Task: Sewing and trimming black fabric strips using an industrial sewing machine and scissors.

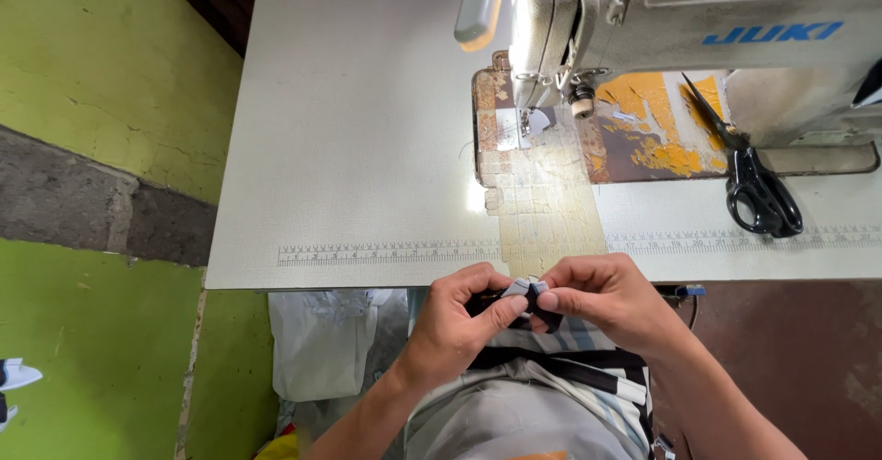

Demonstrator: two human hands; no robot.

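Observation:
My left hand (pixel 457 318) and my right hand (pixel 602 295) meet just below the near edge of the white sewing table (pixel 358 120). Together they pinch a small folded piece of pale blue and black fabric (pixel 525 288) between thumbs and fingertips. More striped grey and black cloth (pixel 551 368) lies on my lap beneath the hands. The sewing machine (pixel 680 19) stands at the far right of the table, its needle and presser foot (pixel 531 115) above a worn, tape-covered plate.
Black scissors (pixel 753 180) lie on the table to the right, beside the machine base. A printed ruler strip (pixel 386 253) runs along the table's near edge. A white bag (pixel 322 340) sits under the table. A green wall (pixel 101 74) is on the left.

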